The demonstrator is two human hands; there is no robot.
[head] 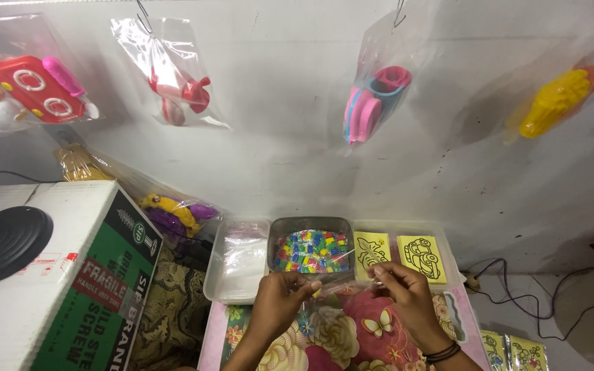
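My left hand (278, 297) and my right hand (404, 288) together hold a small clear plastic bag (344, 280) stretched between their fingertips, just in front of the trays. Behind the hands stands a clear tub of several small multicoloured pieces (311, 250). To its left is a tray of clear plastic bags (236, 262). To its right a white tray (451, 260) holds two yellow picture cards (421, 257). The hands hover over a floral cloth (338, 336).
A large cardboard box (70, 275) with a black round object (5, 242) on top stands at left. Bagged toys (377, 103) hang on the wall above. Cables (524, 302) run along the floor at right. More yellow packets (513, 352) lie at the bottom right.
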